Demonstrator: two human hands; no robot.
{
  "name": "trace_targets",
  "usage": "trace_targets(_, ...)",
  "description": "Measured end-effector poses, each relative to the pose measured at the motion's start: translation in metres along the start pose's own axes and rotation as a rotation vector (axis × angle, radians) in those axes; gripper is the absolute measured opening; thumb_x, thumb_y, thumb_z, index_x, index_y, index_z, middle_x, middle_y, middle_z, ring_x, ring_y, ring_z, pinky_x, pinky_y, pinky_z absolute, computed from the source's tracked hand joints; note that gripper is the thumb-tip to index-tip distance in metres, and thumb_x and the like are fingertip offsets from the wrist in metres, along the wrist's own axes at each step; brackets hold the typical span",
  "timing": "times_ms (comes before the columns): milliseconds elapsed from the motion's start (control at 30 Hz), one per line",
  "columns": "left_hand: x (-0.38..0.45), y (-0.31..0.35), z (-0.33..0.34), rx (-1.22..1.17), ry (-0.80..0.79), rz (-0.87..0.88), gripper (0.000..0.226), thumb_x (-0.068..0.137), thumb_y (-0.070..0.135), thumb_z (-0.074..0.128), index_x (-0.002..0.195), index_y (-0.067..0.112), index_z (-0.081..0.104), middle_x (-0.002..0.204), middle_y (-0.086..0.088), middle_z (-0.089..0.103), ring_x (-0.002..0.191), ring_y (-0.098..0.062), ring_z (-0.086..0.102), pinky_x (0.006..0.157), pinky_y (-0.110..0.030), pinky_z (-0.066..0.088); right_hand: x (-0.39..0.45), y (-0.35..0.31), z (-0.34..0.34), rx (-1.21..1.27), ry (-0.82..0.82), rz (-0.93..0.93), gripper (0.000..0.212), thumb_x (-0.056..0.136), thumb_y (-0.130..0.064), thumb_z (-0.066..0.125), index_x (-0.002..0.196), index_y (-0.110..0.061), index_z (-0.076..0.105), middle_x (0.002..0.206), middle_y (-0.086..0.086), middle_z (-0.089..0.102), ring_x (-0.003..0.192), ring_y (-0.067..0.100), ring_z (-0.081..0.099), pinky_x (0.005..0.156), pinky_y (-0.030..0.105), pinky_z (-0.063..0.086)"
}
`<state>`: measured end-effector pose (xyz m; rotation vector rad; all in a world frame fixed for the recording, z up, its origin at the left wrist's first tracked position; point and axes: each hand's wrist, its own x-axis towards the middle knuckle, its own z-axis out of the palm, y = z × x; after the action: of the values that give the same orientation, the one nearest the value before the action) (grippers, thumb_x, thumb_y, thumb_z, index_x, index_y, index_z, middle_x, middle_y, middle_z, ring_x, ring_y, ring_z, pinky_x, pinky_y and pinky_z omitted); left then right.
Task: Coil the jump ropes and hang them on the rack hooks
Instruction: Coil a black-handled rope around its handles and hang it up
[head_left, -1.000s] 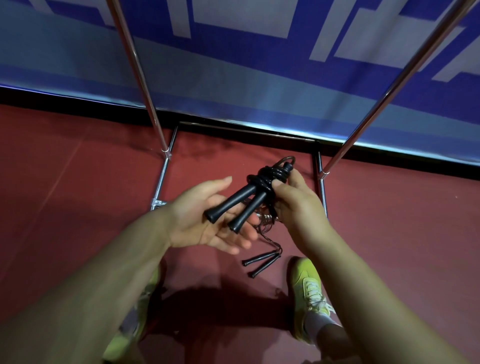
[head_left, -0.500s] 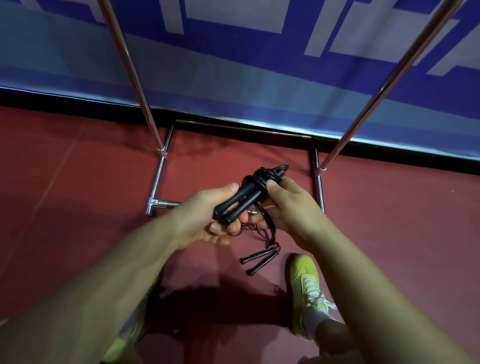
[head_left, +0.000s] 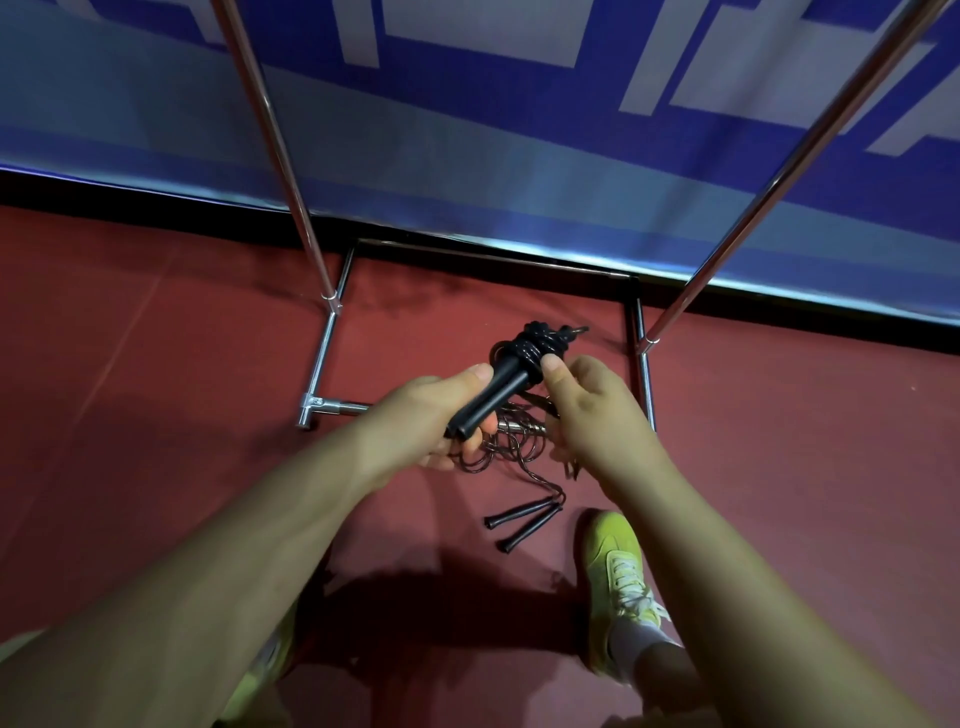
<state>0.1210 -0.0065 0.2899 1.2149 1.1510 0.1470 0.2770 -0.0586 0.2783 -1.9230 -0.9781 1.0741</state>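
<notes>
Head view, looking down: both hands meet over the base of the chrome tubular rack (head_left: 332, 332), which serves as landmark throughout.

Left hand (head_left: 431, 421) is curled round the two matte black cylindrical handles of the coiled black jump rope (head_left: 498, 395), thumb laid along the top, fingers wrapped beneath. Right hand (head_left: 587, 410) pinches the bundle at the upper end of the handles, thumb pressing where the cord is wound. The wound cord forms a tight, glossy, ribbed knot at the top of the handles, held above the floor inside the rack's base frame. In my judgement the two-handed hold keeps the wrapping from slackening while the bundle is squared up for hanging; the handles lie side by side, so the coil appears finished.

Below the hands, also within the rack's base, a thin dark wiry rope with metal fittings (head_left: 511, 441) lies in loose loops on the dull red matte floor (head_left: 156, 364). Its slim black tapered handles (head_left: 519, 522) lie nearer the person than the base (this second rope looks uncoiled as yet).

Two polished uprights rise from the rack's base; hooks are out of frame. Behind the rack stands a smooth blue-and-white banner (head_left: 519, 145). A yellow-green laced shoe (head_left: 618, 577) stands on the floor just right of the slim handles.
</notes>
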Motion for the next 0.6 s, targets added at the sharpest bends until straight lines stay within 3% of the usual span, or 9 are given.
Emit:
trace_targets(100,0.006,-0.007,-0.004,0.094,0.085,0.082,0.052,0.083,0.061,0.045,0.078,0.014,0.066,0.060,0.004,0.057,0.044,-0.004,0.046,0.066,-0.032,0.038,-0.003,-0.003,0.001,0.131,-0.062,0.056,0.025,0.102,-0.040,0.038,0.101,-0.019,0.051,0.054,0.002,0.061,0.039,0.016,0.043,0.045,0.028,0.036)
trace_targets(167,0.009,-0.011,-0.005,0.212,0.167,0.096,0.059,0.073,0.065,0.040,0.078,0.013,0.067,0.064,0.002,0.060,0.056,-0.011,0.051,0.068,-0.034,0.040,-0.005,-0.005,0.002,0.211,-0.100,0.107,0.027,0.101,-0.046,0.036,0.101,-0.023,0.049,0.063,0.008,0.067,0.041,0.017,0.048,0.046,0.026,0.036)
trace_targets(367,0.009,-0.015,-0.004,0.416,0.258,0.104,0.039,0.086,0.058,0.051,0.077,0.022,0.062,0.069,0.004,0.058,0.065,-0.015,0.053,0.064,-0.032,0.040,-0.007,-0.007,0.000,0.223,-0.141,0.160,0.031,0.094,-0.052,0.047,0.108,-0.025,0.053,0.083,0.009,0.071,0.051,0.019,0.062,0.040,0.020,0.036)
trace_targets(467,0.007,-0.012,-0.001,0.446,0.286,0.128,0.031,0.083,0.056,0.056,0.078,0.025,0.062,0.065,0.009,0.054,0.063,-0.012,0.052,0.061,-0.030,0.038,-0.007,-0.008,-0.003,0.316,-0.131,0.179,0.022,0.093,-0.038,0.057,0.102,-0.018,0.059,0.084,0.003,0.066,0.057,0.020,0.065,0.041,0.021,0.040)
trace_targets(600,0.005,-0.014,0.001,0.421,0.324,0.185,0.024,0.078,0.052,0.064,0.078,0.029,0.059,0.069,0.009,0.055,0.065,-0.011,0.053,0.061,-0.031,0.039,-0.004,-0.006,-0.011,0.445,-0.183,0.270,0.017,0.091,-0.024,0.064,0.102,-0.012,0.062,0.097,0.011,0.071,0.064,0.017,0.068,0.047,0.023,0.049)
